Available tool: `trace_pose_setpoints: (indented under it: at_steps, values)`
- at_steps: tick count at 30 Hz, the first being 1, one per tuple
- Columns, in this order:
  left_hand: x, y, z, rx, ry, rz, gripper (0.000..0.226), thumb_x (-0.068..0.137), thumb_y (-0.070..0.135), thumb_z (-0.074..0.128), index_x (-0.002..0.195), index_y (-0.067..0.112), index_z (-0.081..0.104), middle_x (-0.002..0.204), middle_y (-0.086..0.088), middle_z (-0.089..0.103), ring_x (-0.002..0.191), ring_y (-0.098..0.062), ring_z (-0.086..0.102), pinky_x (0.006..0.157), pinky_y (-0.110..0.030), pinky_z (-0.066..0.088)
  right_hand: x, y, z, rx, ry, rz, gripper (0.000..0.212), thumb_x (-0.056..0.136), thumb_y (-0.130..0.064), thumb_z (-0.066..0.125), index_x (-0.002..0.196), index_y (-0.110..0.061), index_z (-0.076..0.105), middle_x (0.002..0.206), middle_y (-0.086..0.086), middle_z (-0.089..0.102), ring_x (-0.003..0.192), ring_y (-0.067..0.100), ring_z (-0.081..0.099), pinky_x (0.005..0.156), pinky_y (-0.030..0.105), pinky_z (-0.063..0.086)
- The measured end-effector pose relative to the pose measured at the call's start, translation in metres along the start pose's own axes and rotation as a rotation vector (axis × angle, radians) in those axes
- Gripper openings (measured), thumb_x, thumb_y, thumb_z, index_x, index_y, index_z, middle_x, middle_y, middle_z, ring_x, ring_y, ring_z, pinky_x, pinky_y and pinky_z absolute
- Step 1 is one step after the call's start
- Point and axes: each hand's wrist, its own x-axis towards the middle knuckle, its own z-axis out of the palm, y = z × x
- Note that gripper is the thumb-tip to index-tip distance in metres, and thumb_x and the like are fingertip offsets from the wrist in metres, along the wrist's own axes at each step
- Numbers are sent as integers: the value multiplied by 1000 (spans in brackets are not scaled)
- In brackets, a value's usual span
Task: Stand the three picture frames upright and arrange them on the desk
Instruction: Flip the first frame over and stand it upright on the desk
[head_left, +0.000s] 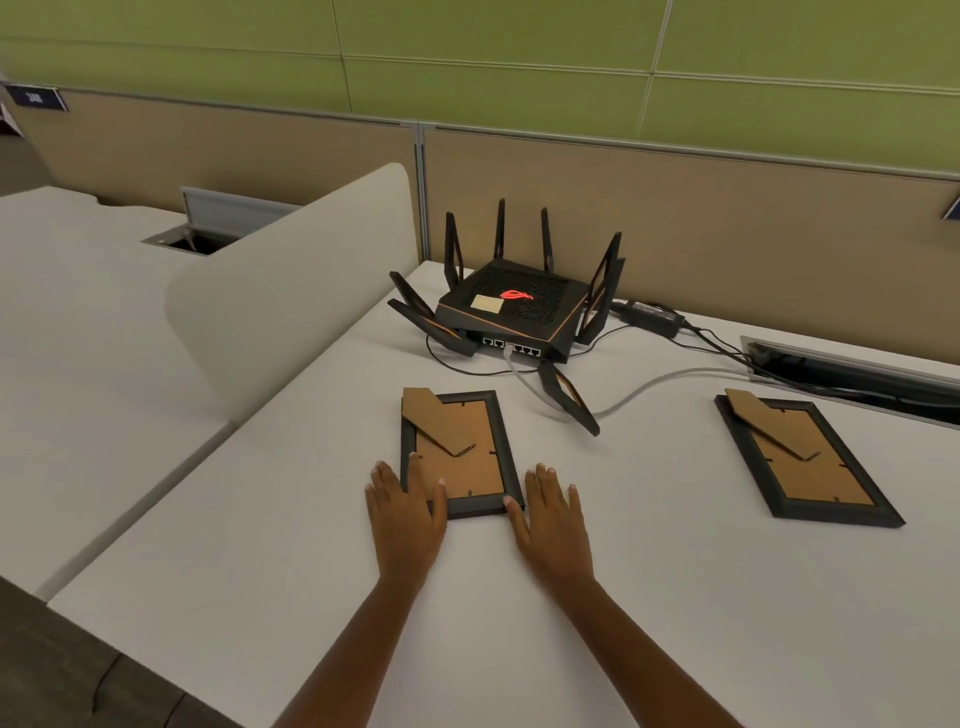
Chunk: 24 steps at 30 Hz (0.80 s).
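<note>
Two black picture frames lie face down on the white desk (675, 597), cardboard backs and folded stands up. The near frame (467, 462) is at the centre. My left hand (405, 519) rests flat over its lower left corner, fingers spread. My right hand (553, 519) lies flat on the desk by its lower right corner, thumb touching the frame's edge. Neither hand grips anything. The second frame (805, 462) lies apart at the right. A third frame is not in view.
A black router (511, 312) with several antennas stands behind the near frame, with cables (665, 379) running right to a power brick (652, 314) and a cable slot (852, 364). A white divider (291, 291) borders the desk's left side. Beige partition behind.
</note>
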Motion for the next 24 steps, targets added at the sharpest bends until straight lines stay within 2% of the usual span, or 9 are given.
trace_pose_setpoints:
  at_steps: [4,7,10,11,13,16,18,21,24]
  values:
    - [0,3,-1,-55,19,10,54,94,33,39,139,7,29,146,-31,28,137,-42,25,115,-48,21,-2,1,0,-29,-19,-21,110,56,-75,-27,143,-16,6,156,4,6,144,18,1,116,37,-4]
    - [-1,3,-2,-183,52,41,50,93,26,45,135,2,36,141,-30,38,133,-42,34,112,-48,29,-2,1,0,-16,-29,-43,91,72,-74,-1,143,-19,5,156,2,5,144,17,0,116,38,-6]
    - [0,1,-5,-364,85,6,46,93,19,46,134,1,36,136,-24,47,126,-38,43,107,-43,35,1,-1,-2,37,-69,-19,98,66,-79,0,143,-20,7,156,1,5,144,16,-1,116,39,-6]
    - [1,2,-6,-422,92,-11,46,93,17,45,135,1,36,135,-23,48,125,-37,45,106,-42,37,2,-3,-3,98,-74,0,93,70,-77,9,143,-19,11,156,1,7,144,16,-1,116,39,-7]
    - [3,6,-9,-517,94,-46,46,93,15,44,136,3,33,137,-19,47,126,-35,44,106,-43,37,5,-7,-5,250,-76,35,76,83,-61,39,142,-17,18,156,2,12,144,17,1,116,40,-8]
    - [8,13,-14,-580,78,-81,48,93,13,44,138,3,29,143,-17,41,130,-33,40,108,-42,34,9,-13,-9,418,-74,75,69,84,-45,55,139,-15,27,154,5,19,143,19,6,115,40,-8]
    - [12,16,-16,-581,63,-82,49,92,10,46,138,2,30,143,-19,40,129,-34,41,106,-42,36,10,-16,-15,495,-81,99,65,83,-39,58,137,-12,33,150,7,28,142,23,15,116,42,-3]
    - [20,18,-22,-602,18,-100,49,91,5,46,137,6,31,140,-20,40,124,-36,45,100,-42,41,10,-19,-23,611,-54,130,57,81,-29,64,128,-6,43,134,14,49,127,30,42,113,44,27]
    - [30,20,-33,-703,-3,-184,47,89,3,49,134,9,35,138,-20,43,121,-36,48,97,-42,44,8,-23,-34,751,-41,197,61,79,-25,67,131,-6,41,139,12,46,127,28,43,105,36,36]
